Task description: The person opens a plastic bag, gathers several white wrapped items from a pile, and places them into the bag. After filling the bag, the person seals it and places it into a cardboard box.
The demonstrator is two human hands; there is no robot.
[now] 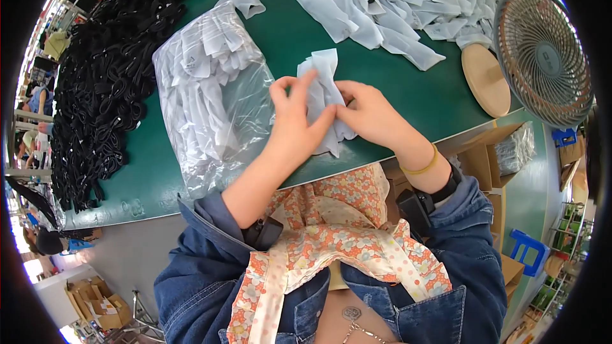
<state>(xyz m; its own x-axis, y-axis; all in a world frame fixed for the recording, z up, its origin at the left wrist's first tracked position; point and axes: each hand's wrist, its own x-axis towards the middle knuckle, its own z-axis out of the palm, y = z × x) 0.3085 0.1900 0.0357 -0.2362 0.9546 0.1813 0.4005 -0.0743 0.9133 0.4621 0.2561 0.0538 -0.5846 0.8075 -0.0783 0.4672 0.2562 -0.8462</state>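
Note:
A few pale, frosted plastic packets (pixel 324 92) stand bunched together above the front edge of the green table. My left hand (pixel 294 114) closes on them from the left, with its thumb and fingers against their sides. On the right, my right hand (pixel 373 116) grips the same bunch, its fingers partly hidden behind it. The two thumbs nearly meet in front. Just left of my left hand lies a large clear plastic bag (pixel 252 105), filled on its left side with packets of the same kind (pixel 205 70).
Black coiled cables (pixel 105 102) are heaped along the table's left side. Loose frosted packets (pixel 382 6) pile up at the back. A fan (pixel 545 57) and a round tan disc (pixel 486 79) stand at the right. Below the edge, a cardboard box (pixel 477 165) sits beside bagged goods (pixel 515 150).

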